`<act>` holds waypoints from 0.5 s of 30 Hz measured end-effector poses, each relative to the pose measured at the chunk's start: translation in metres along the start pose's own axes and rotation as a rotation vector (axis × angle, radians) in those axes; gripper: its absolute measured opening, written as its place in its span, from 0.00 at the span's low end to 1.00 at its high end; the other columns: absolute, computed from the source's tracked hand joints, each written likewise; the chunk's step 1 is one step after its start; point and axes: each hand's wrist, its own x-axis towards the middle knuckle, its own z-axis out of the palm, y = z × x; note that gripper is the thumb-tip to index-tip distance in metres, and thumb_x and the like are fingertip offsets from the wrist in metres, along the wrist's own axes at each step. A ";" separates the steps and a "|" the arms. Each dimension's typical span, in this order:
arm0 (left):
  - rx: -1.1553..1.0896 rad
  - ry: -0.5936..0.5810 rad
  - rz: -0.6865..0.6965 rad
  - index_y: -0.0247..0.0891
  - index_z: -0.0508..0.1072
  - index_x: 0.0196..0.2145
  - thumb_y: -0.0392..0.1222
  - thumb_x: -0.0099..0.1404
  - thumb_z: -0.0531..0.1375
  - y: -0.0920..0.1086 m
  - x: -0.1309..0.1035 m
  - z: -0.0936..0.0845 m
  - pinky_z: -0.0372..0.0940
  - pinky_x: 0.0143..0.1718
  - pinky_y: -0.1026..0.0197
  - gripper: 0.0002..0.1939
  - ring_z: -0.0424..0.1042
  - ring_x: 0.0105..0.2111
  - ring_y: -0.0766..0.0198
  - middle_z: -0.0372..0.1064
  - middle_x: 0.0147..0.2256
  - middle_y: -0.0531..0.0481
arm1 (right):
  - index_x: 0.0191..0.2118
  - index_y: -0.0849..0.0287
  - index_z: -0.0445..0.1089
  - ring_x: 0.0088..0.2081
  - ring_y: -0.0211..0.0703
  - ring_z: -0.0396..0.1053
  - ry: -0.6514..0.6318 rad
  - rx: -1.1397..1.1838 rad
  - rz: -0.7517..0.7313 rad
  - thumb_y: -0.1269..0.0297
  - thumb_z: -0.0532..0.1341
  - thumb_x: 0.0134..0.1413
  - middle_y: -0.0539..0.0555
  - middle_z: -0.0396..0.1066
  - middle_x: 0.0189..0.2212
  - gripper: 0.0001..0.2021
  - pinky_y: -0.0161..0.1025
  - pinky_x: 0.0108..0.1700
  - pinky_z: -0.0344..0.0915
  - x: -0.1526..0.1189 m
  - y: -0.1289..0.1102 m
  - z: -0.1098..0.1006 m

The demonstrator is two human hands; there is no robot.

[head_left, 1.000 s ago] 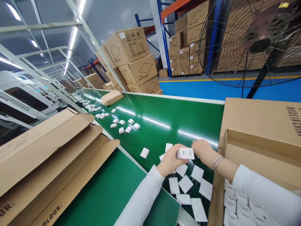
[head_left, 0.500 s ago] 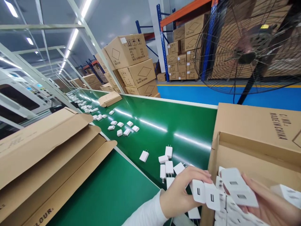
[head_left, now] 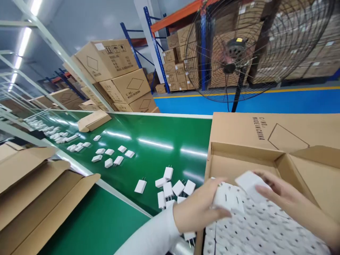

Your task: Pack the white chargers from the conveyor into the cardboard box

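My left hand (head_left: 198, 210) is closed around two white USB chargers (head_left: 228, 199), held side by side with their slotted ends facing me. It is over the left edge of an open cardboard box (head_left: 239, 160). My right hand (head_left: 283, 189) grips white USB chargers (head_left: 249, 182) above the same box; blur hides how many. Beneath both hands, rows of packed white chargers (head_left: 257, 232) fill the lower part of the box. Just left of the box, several loose chargers (head_left: 168, 190) with metal prongs lie on the green conveyor belt (head_left: 183, 134).
More chargers (head_left: 108, 152) are scattered along the belt toward the far left. Folded cardboard boxes (head_left: 47, 198) lean at the left, and a flattened carton (head_left: 94, 120) lies on the belt. Behind stand stacked cartons (head_left: 127, 85) and a large fan (head_left: 233, 67).
The view has swung right, showing more of the box. My right hand has turned its chargers, so their slotted ends no longer face me. My left hand keeps its pair, now over the box.
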 end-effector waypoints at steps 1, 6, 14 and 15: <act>0.095 -0.007 -0.063 0.37 0.54 0.59 0.44 0.56 0.64 0.004 0.016 -0.002 0.60 0.52 0.48 0.36 0.64 0.52 0.48 0.62 0.53 0.37 | 0.48 0.51 0.63 0.39 0.55 0.70 0.054 -0.196 -0.028 0.37 0.58 0.46 0.57 0.71 0.40 0.29 0.46 0.38 0.67 0.009 0.001 -0.009; 0.752 -0.029 -0.169 0.31 0.61 0.52 0.29 0.56 0.57 0.022 0.104 0.014 0.61 0.44 0.43 0.24 0.68 0.48 0.39 0.67 0.47 0.29 | 0.48 0.54 0.63 0.45 0.59 0.66 0.050 -0.693 -0.217 0.42 0.54 0.54 0.59 0.70 0.43 0.24 0.51 0.42 0.64 0.033 0.019 -0.021; 0.609 -0.296 -0.139 0.38 0.74 0.28 0.42 0.42 0.68 0.014 0.161 0.023 0.68 0.33 0.54 0.13 0.74 0.35 0.47 0.75 0.30 0.44 | 0.51 0.52 0.67 0.53 0.52 0.62 -0.150 -0.627 -0.301 0.49 0.43 0.65 0.54 0.68 0.50 0.22 0.56 0.57 0.55 0.017 0.002 -0.027; 0.568 -0.257 -0.123 0.38 0.75 0.32 0.44 0.46 0.67 0.011 0.154 0.017 0.68 0.35 0.53 0.14 0.73 0.37 0.47 0.75 0.32 0.44 | 0.52 0.53 0.66 0.54 0.52 0.61 -0.049 -0.612 -0.311 0.50 0.42 0.65 0.55 0.66 0.52 0.22 0.55 0.57 0.56 0.013 -0.003 -0.030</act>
